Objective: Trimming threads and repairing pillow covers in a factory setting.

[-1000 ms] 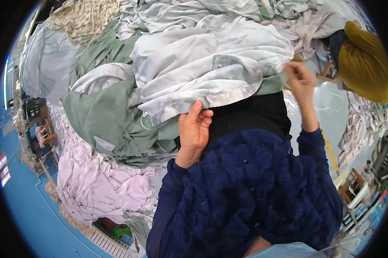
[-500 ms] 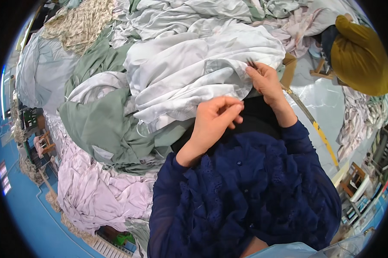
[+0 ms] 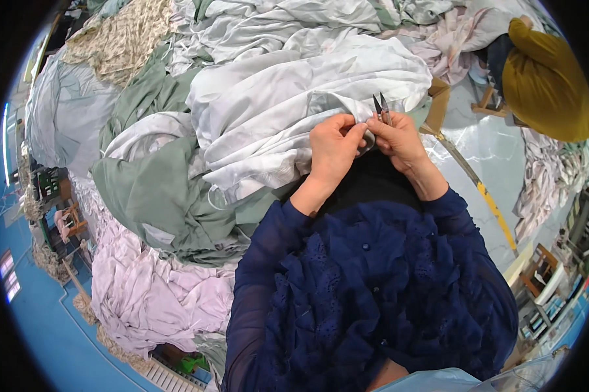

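Thread snips (image 3: 383, 104) rest in my right hand (image 3: 404, 145), their two dark pointed blades sticking up past the fingers and slightly apart. Thumb and forefinger of that hand pinch at the edge of a white cloth with faint grey leaf marks (image 3: 268, 104). My left hand (image 3: 330, 147) is closed on the same edge, its fingertips almost meeting the right ones. The cloth lies bunched over the pile in front of me. What exactly sits between the fingertips is too small to make out.
Green cloth (image 3: 164, 189) and pink-lilac cloth (image 3: 157, 294) are heaped at the left. A beige patterned cloth (image 3: 121, 36) lies at the far left. Someone in a mustard top (image 3: 546, 85) bends at the right, near a cardboard piece (image 3: 436, 108) and yellow floor tape (image 3: 493, 209).
My left hand has moved right and up to meet the right hand at the cloth edge. The right hand has come slightly lower, and the snips' blades now point upward.
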Demonstrator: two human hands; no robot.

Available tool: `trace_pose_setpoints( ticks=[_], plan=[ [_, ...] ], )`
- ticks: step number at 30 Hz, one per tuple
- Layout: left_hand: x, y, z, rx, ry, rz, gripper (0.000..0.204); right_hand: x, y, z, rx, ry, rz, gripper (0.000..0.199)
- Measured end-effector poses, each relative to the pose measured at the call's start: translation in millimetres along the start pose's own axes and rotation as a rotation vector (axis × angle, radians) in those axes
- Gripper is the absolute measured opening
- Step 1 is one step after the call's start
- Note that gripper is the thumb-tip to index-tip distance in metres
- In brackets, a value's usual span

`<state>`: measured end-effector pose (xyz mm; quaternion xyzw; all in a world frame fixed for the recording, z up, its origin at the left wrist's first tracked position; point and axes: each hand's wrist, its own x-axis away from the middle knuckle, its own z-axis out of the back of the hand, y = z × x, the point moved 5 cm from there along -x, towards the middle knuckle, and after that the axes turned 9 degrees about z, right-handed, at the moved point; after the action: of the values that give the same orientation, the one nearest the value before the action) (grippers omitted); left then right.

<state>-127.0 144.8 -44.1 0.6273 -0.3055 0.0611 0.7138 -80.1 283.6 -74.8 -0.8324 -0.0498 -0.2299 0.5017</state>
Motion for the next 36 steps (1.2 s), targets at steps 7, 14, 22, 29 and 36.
trace_pose_setpoints(
  ticks=[7, 14, 22, 29, 36],
  plan=[
    [6, 3, 2, -0.473, 0.145, -0.355, 0.013, 8, -4, -9, 0.144, -0.038, 0.219, 0.009],
    [14, 4, 21, -0.436, 0.252, -0.392, 0.008, 16, -12, -11, 0.23, -0.007, 0.263, 0.012],
    [29, 9, 13, -0.114, 0.156, -0.278, 0.014, 18, -13, -17, 0.19, -0.014, 0.257, 0.01],
    [19, 5, 10, -0.287, 0.175, -0.304, 0.012, 21, -10, -19, 0.279, -0.042, 0.317, 0.009],
    [22, 9, 20, -0.526, 0.293, -0.497, 0.006, 23, -11, -19, 0.492, -0.063, 0.415, 0.009]
  ],
)
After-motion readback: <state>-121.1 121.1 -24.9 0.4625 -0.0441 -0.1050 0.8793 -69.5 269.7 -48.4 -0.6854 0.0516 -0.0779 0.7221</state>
